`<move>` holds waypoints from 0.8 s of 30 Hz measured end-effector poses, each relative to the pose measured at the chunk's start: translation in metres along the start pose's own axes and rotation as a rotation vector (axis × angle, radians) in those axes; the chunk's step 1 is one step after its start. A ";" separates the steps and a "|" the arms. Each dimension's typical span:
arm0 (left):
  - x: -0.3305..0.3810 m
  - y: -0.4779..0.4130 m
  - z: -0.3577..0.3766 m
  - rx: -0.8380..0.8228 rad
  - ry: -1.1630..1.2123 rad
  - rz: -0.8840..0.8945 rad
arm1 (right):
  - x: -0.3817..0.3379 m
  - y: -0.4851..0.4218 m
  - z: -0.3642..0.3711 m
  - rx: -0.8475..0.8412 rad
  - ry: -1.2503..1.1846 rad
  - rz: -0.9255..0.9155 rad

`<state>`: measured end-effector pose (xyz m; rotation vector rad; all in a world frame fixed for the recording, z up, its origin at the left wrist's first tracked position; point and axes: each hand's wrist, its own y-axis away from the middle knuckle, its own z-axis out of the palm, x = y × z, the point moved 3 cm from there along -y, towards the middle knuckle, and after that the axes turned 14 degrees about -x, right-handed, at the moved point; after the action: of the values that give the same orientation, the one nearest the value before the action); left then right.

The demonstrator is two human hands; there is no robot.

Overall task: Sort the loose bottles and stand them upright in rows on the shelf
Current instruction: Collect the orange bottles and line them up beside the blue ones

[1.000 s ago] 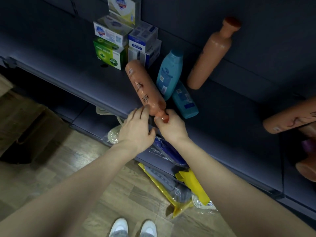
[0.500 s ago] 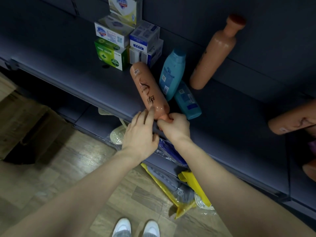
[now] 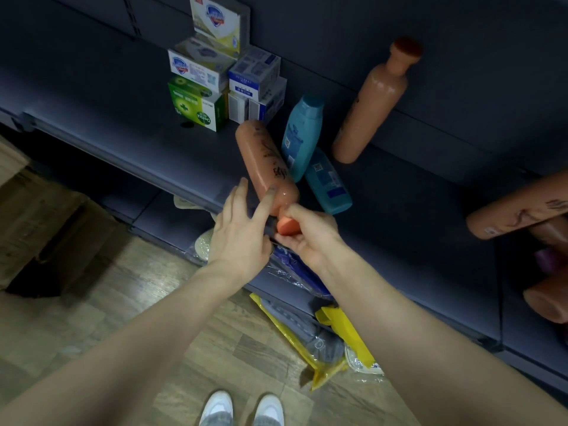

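A salmon-coloured bottle (image 3: 265,162) lies on the dark shelf (image 3: 399,229) with its orange cap toward me. My right hand (image 3: 310,238) grips that cap end at the shelf's front edge. My left hand (image 3: 242,232) is beside it with fingers spread, one fingertip touching the bottle's shoulder. Behind it a teal bottle (image 3: 302,135) stands leaning and a second teal bottle (image 3: 329,182) lies flat. A taller salmon bottle (image 3: 372,103) stands upright against the back panel. More salmon bottles (image 3: 519,210) lie at the right edge.
Stacked soap boxes (image 3: 212,87) stand at the back left of the shelf. On the lower shelf and floor lie plastic-wrapped packs and a yellow bag (image 3: 335,333). A cardboard box (image 3: 40,229) sits on the wooden floor at left. My white shoes (image 3: 242,407) show below.
My left hand has opened its fingers and now only touches the bottle with a fingertip. My right hand has shifted its hold on the cap, which shows more.
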<state>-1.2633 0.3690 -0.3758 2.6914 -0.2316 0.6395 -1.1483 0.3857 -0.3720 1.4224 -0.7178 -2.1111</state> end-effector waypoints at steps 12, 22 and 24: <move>-0.004 0.003 -0.004 -0.014 -0.241 -0.072 | 0.006 0.025 -0.039 -0.055 0.088 0.053; -0.004 0.004 -0.019 -0.011 -0.319 -0.072 | -0.017 0.033 -0.056 -0.009 0.370 -0.019; -0.004 0.005 -0.020 -0.033 -0.332 -0.070 | -0.023 0.035 -0.057 -0.005 0.417 -0.039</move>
<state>-1.2764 0.3726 -0.3595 2.7463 -0.2298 0.1627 -1.0835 0.3664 -0.3519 1.8076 -0.5213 -1.7536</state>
